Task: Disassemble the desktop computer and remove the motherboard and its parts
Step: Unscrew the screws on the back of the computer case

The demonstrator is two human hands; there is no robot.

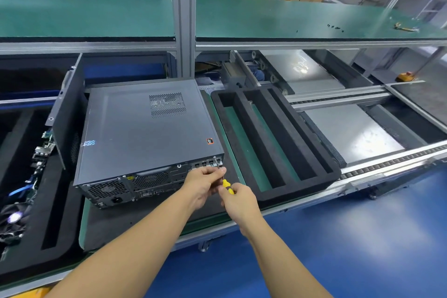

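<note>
both hands (202,182) (238,198) hold screwdriver (227,186) at computer (147,133).

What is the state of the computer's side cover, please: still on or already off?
Still on: the grey vented cover closes the whole upper face of the computer, hiding its insides.

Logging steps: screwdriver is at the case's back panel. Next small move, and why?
Probably twist the screwdriver to start unscrewing: the right hand grips its handle, and the left hand pinches the shaft at the rear corner of the closed case.
</note>
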